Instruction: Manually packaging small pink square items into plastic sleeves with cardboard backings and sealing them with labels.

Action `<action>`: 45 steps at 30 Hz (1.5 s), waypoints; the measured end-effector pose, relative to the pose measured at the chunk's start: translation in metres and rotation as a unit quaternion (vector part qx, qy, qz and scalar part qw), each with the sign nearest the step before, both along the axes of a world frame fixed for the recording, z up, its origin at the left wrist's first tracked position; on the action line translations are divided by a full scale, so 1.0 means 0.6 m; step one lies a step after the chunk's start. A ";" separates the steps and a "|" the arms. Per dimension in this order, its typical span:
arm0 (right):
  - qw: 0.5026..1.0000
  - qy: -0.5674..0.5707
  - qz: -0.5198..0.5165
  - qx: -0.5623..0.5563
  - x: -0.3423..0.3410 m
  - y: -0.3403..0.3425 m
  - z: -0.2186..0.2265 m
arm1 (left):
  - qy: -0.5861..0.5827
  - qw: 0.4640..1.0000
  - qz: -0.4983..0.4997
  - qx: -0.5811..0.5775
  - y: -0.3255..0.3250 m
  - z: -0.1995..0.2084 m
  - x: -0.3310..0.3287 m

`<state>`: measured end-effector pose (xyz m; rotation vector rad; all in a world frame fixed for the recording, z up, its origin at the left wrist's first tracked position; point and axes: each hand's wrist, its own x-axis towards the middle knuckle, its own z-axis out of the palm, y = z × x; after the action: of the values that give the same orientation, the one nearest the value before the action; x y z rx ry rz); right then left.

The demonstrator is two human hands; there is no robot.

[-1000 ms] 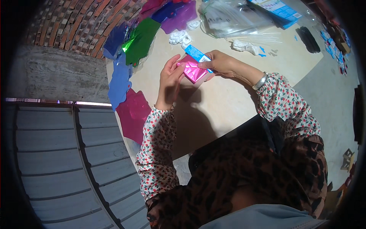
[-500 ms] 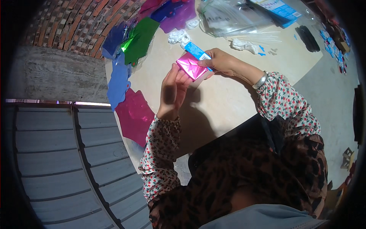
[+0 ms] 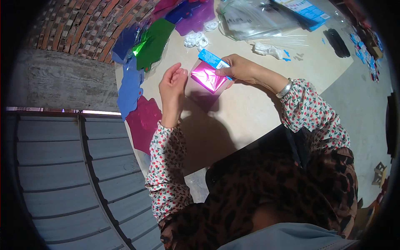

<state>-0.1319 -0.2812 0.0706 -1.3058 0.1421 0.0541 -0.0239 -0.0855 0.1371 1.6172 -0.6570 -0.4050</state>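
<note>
Worktop (image 3: 250, 108): pale, spanning the area beneath both hands. Clear plastic bags (image 3: 256, 23): piled at its far side. Dark pink foil sheet (image 3: 143, 121): flat near the left edge, beside the left forearm. Green foil sheet (image 3: 157, 43): farther off, same side. Right hand (image 3: 243, 68): grip closed on the pink foil packet (image 3: 206, 79), thumb on top; packet held over the middle of the worktop. Left hand (image 3: 172, 85): grip loose, fingers part-bent, just beside the packet, apart from it. Blue card strip (image 3: 211, 57): along the packet's upper right edge, partly under the right thumb.
</note>
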 end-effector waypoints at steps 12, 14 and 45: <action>0.995 -0.052 0.089 0.005 -0.010 0.000 0.011 | 0.173 0.956 -0.191 0.139 0.003 -0.002 0.033; 0.995 -0.048 0.085 -0.004 -0.013 -0.007 0.008 | 0.167 0.961 -0.180 0.131 -0.003 -0.005 0.031; 0.983 -0.083 -0.023 -0.162 -0.012 -0.003 -0.006 | -0.441 0.866 -0.050 0.230 0.007 -0.027 -0.057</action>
<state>-0.1393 -0.2833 0.0671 -1.6238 0.0380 -0.1215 -0.0583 -0.0815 0.1207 2.2328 -1.4139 0.1655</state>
